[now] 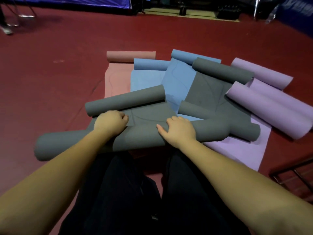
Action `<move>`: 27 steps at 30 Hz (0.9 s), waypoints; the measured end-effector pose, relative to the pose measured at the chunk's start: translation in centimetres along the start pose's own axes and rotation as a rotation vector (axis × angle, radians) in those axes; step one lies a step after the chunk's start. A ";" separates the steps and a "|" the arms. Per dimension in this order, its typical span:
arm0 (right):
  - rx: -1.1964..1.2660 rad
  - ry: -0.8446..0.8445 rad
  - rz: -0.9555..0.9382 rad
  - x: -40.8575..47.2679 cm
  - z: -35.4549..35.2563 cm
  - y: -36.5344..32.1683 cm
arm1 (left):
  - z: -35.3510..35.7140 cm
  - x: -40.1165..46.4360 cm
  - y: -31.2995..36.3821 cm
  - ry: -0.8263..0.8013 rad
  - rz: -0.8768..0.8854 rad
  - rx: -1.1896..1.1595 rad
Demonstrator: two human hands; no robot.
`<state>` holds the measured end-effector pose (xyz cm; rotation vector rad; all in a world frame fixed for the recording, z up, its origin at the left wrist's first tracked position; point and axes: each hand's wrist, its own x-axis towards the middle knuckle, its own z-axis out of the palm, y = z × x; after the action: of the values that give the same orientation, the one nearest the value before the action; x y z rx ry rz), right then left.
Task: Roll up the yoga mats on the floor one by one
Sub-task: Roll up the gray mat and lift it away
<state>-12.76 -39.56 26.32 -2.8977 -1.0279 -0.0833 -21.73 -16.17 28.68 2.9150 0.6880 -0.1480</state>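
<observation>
A grey yoga mat (145, 116) lies in front of my knees, curled at both ends: its near roll (71, 146) runs under my hands and its far roll (125, 100) lies just beyond them. My left hand (110, 122) sits on the near roll with its fingers curled over the roll's top edge. My right hand (179, 130) rests on the same roll further right, fingers bent over it and thumb stretched left. Behind lie a second grey mat (208, 89), blue mats (177, 78), a pink mat (116, 78) and purple mats (271, 102), each partly rolled.
The red floor (50, 82) spreads to the left and beyond the mats. A metal rack (294, 177) stands at the right by my leg. Dark blue padding (67, 1) and equipment line the far wall. My dark trousers (135, 192) fill the bottom middle.
</observation>
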 end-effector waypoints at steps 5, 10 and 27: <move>0.010 -0.015 -0.028 0.8 -0.3 0.0 | 1.6 -2.9 0.4 0.306 0.037 0.026; 0.043 -0.087 0.018 1.8 -0.8 0.3 | 4.3 -5.6 0.1 0.284 0.104 0.159; 0.134 -0.530 0.035 3.6 -5.4 1.8 | -2.0 -5.1 1.8 0.056 0.056 0.052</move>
<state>-8.99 -39.14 31.84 -2.8685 -0.9878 0.7603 -25.37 -19.65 31.54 2.9949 0.6197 -0.0802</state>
